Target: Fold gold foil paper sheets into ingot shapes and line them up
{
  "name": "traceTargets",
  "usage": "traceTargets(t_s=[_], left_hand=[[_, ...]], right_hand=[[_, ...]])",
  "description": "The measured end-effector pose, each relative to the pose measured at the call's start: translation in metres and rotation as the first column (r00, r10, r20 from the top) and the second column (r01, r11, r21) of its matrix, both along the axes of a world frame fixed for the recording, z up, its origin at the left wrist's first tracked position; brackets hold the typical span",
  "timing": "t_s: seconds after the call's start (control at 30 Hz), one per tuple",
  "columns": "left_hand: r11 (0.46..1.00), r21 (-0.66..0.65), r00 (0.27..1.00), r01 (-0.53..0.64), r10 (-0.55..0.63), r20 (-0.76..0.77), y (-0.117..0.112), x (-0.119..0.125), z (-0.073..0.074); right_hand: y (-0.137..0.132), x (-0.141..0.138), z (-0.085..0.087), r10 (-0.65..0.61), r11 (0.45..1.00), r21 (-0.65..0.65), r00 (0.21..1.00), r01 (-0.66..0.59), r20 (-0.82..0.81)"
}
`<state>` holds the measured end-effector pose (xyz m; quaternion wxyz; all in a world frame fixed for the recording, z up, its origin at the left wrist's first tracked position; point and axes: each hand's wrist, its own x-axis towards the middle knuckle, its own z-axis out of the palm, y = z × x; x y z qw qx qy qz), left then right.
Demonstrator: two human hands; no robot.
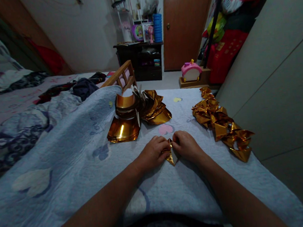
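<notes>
Between my two hands is a small sheet of gold foil paper (pixel 172 157), partly folded, with a point toward me and a pale patch showing. My left hand (pixel 155 151) closes on its left side, fingers curled. On the right side, my right hand (pixel 185 144) pinches the paper near its upper edge. Ahead and to the left lie stacks of flat, curved gold foil sheets (pixel 123 128), with more fanned foil sheets (pixel 155 109) beside them. A row of folded gold foil pieces (pixel 217 117) runs along the right side of the bed.
A pale blue quilt (pixel 104 176) with heart shapes covers the surface under my hands. The grey cabinet wall (pixel 281 89) rises close on the right. Beyond the far edge stand a pink toy (pixel 191 70) and a dark shelf unit (pixel 140 60). Rumpled bedding (pixel 26 130) lies left.
</notes>
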<state>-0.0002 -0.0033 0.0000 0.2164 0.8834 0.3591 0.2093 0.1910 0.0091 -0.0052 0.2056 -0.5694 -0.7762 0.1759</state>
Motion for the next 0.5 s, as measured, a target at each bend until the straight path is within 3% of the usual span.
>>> traceTargets(t_s=[0.23, 0.37, 0.5], left_hand=[[0.996, -0.08, 0.999, -0.04, 0.039, -0.015, -0.0036, -0.0016, -0.001], [0.995, -0.078, 0.998, -0.056, 0.053, -0.039, -0.0049, -0.0015, -0.0015], [0.996, -0.057, 0.997, -0.074, 0.071, -0.043, -0.0046, -0.0007, -0.003]], right_hand=[[-0.0033, 0.0033, 0.0077, 0.105, 0.991, -0.066, 0.978, -0.119, -0.182], [-0.0016, 0.0065, 0.0055, 0.165, 0.984, -0.04, 0.968, -0.175, -0.188], [-0.0002, 0.0066, 0.0011, 0.13, 0.989, -0.043, 0.977, -0.139, -0.166]])
